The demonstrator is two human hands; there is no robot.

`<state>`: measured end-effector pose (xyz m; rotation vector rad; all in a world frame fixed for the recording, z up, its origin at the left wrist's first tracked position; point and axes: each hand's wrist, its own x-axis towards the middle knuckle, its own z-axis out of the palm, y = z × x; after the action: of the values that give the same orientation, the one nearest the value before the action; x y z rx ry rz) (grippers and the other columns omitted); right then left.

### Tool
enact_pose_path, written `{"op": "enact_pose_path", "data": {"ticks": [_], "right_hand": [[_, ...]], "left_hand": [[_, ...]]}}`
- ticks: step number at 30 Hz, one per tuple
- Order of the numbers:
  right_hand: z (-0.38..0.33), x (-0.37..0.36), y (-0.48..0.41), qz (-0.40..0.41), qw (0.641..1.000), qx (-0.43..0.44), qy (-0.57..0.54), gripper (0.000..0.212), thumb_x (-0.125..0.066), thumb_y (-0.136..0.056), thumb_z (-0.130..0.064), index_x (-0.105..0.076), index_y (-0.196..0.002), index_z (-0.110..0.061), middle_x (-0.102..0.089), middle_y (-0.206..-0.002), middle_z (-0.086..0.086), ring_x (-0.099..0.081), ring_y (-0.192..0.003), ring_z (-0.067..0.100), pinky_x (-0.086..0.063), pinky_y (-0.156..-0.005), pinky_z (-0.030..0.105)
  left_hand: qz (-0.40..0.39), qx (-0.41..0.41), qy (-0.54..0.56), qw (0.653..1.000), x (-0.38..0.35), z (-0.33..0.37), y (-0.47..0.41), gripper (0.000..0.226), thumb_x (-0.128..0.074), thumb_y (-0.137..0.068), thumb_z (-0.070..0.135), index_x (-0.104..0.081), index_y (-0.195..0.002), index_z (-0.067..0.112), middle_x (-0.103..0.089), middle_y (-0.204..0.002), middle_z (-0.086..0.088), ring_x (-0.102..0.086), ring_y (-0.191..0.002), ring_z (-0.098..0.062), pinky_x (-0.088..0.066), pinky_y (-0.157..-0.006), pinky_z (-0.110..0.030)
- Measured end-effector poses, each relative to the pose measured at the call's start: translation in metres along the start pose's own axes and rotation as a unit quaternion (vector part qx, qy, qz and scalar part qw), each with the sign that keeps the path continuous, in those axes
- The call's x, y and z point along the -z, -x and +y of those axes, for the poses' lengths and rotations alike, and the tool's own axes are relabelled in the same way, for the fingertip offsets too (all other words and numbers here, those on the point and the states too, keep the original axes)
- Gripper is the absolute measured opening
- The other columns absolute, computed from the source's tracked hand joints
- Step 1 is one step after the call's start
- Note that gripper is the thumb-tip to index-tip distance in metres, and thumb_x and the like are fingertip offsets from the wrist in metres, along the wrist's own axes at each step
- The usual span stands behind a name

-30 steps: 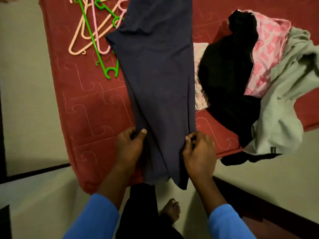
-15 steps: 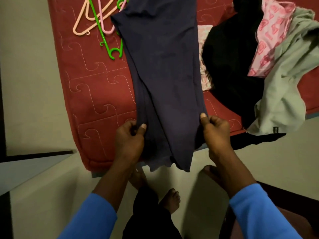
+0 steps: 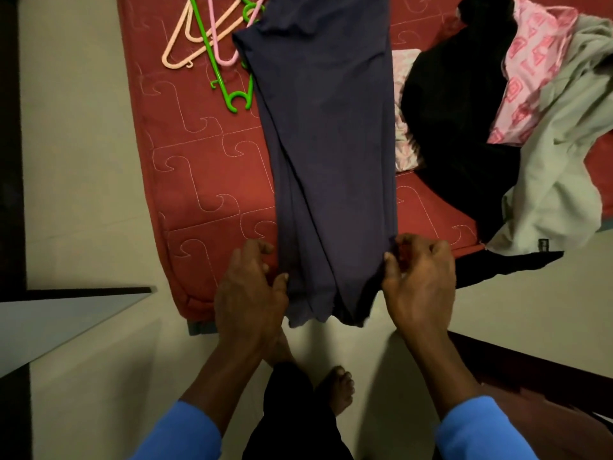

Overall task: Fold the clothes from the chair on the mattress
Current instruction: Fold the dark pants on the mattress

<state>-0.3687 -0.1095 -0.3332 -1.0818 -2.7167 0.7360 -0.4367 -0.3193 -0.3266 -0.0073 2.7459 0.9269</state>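
A long navy garment point(image 3: 328, 144) lies lengthwise on the red quilted mattress point(image 3: 205, 180), with its near end hanging over the mattress's front edge. My left hand point(image 3: 252, 290) holds the garment's left edge near the hem, thumb against the cloth. On the other side, my right hand point(image 3: 419, 280) pinches the right edge at about the same height. A heap of unfolded clothes lies at the right on the mattress: a black piece point(image 3: 464, 104), a pink patterned one point(image 3: 530, 71) and a pale grey-green one point(image 3: 564, 167) that droops over the edge.
Several plastic hangers point(image 3: 212, 44), peach, pink and green, lie at the mattress's far left, touching the navy garment. Pale floor point(image 3: 76, 161) surrounds the mattress. My bare feet point(image 3: 335, 390) stand just below the hem. Dark furniture edges point(image 3: 13, 144) sit at far left and lower right.
My right hand has shifted along the garment's right edge and the cloth now lies wider and flatter. The left hand's fingers have loosened slightly at the left edge.
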Motion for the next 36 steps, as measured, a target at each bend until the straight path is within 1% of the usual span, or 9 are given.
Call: {"op": "enact_pose_path", "data": {"ticks": [2, 5, 10, 16, 20, 25, 29, 32, 36], "right_hand": [[-0.008, -0.002, 0.002, 0.005, 0.999, 0.030, 0.024, 0.031, -0.054, -0.104, -0.039, -0.071, -0.111, -0.014, -0.063, -0.100, 0.008, -0.057, -0.097, 0.029, -0.047, -0.087, 0.045], [-0.019, -0.009, -0.001, -0.096, 0.994, -0.039, -0.045, 0.045, -0.045, -0.101, -0.063, -0.068, -0.107, -0.024, -0.068, -0.090, -0.005, -0.063, -0.092, 0.021, -0.053, -0.083, 0.042], [-0.019, -0.013, -0.017, -0.082, 0.960, -0.153, -0.219, 0.019, -0.063, -0.099, -0.038, -0.063, -0.084, -0.025, -0.068, -0.082, -0.002, -0.066, -0.078, 0.020, -0.057, -0.077, 0.047], [-0.024, -0.016, -0.029, -0.116, 0.974, -0.138, -0.139, 0.038, -0.070, -0.092, -0.049, -0.059, -0.114, -0.019, -0.065, -0.098, -0.002, -0.062, -0.092, 0.021, -0.051, -0.086, 0.038], [-0.018, -0.019, -0.037, -0.082, 0.963, -0.160, -0.200, 0.011, -0.069, -0.095, -0.028, -0.065, -0.090, -0.020, -0.066, -0.077, -0.003, -0.065, -0.078, 0.022, -0.053, -0.075, 0.037], [-0.010, 0.004, -0.034, -0.019, 0.912, -0.162, -0.376, 0.025, -0.052, -0.108, -0.031, -0.060, -0.088, -0.018, -0.063, -0.082, -0.003, -0.056, -0.074, 0.011, -0.048, -0.070, 0.031], [-0.015, 0.007, -0.026, -0.170, 0.874, -0.207, -0.406, 0.045, -0.063, -0.099, -0.051, -0.068, -0.091, -0.007, -0.075, -0.086, 0.008, -0.069, -0.078, 0.029, -0.057, -0.073, 0.043], [-0.008, 0.016, -0.020, -0.226, 0.863, -0.194, -0.409, 0.023, -0.075, -0.094, -0.030, -0.074, -0.109, -0.012, -0.080, -0.099, -0.002, -0.076, -0.097, 0.020, -0.061, -0.075, 0.026], [0.001, 0.038, -0.010, -0.243, 0.824, -0.181, -0.478, 0.026, -0.065, -0.100, -0.030, -0.072, -0.116, -0.011, -0.080, -0.106, 0.000, -0.076, -0.096, 0.014, -0.059, -0.073, 0.022]], "left_hand": [[0.001, -0.030, 0.009, 0.999, -0.003, 0.002, -0.002, 0.013, -0.071, -0.095, 0.031, -0.065, -0.103, 0.023, -0.061, -0.088, 0.008, -0.060, -0.079, -0.011, -0.049, -0.071, -0.030], [-0.055, -0.006, 0.037, 0.998, -0.012, 0.012, -0.010, 0.027, -0.062, -0.098, 0.050, -0.068, -0.096, 0.024, -0.067, -0.077, 0.011, -0.064, -0.073, -0.007, -0.049, -0.068, -0.025], [-0.108, 0.081, 0.108, 0.985, -0.014, 0.032, -0.026, 0.021, -0.066, -0.098, 0.036, -0.066, -0.085, 0.019, -0.066, -0.077, 0.006, -0.060, -0.070, -0.008, -0.041, -0.063, -0.022], [-0.128, 0.175, 0.453, 0.865, -0.010, 0.038, -0.003, 0.032, -0.057, -0.094, 0.004, -0.051, -0.068, 0.020, -0.053, -0.071, 0.000, -0.050, -0.068, -0.014, -0.044, -0.064, -0.030], [-0.125, 0.247, 0.435, 0.857, -0.012, 0.042, -0.013, 0.019, -0.051, -0.093, 0.011, -0.066, -0.102, 0.005, -0.071, -0.104, -0.017, -0.068, -0.098, -0.037, -0.059, -0.085, -0.050], [0.009, 0.268, 0.406, 0.874, -0.011, 0.039, -0.018, 0.029, -0.045, -0.090, 0.016, -0.056, -0.064, 0.022, -0.055, -0.074, -0.005, -0.051, -0.077, -0.025, -0.045, -0.073, -0.043], [-0.101, 0.229, 0.379, 0.891, -0.011, 0.047, -0.007, 0.026, -0.054, -0.106, 0.033, -0.070, -0.089, 0.022, -0.075, -0.092, -0.001, -0.070, -0.092, -0.020, -0.055, -0.083, -0.039], [-0.199, 0.215, 0.306, 0.906, -0.005, 0.042, -0.002, 0.017, -0.066, -0.100, 0.034, -0.074, -0.103, 0.019, -0.079, -0.095, 0.001, -0.076, -0.095, -0.025, -0.063, -0.079, -0.042], [-0.197, 0.212, 0.328, 0.899, 0.013, 0.034, 0.002, 0.022, -0.063, -0.102, 0.038, -0.069, -0.113, 0.019, -0.080, -0.099, -0.005, -0.078, -0.086, -0.029, -0.064, -0.070, -0.046]]}}
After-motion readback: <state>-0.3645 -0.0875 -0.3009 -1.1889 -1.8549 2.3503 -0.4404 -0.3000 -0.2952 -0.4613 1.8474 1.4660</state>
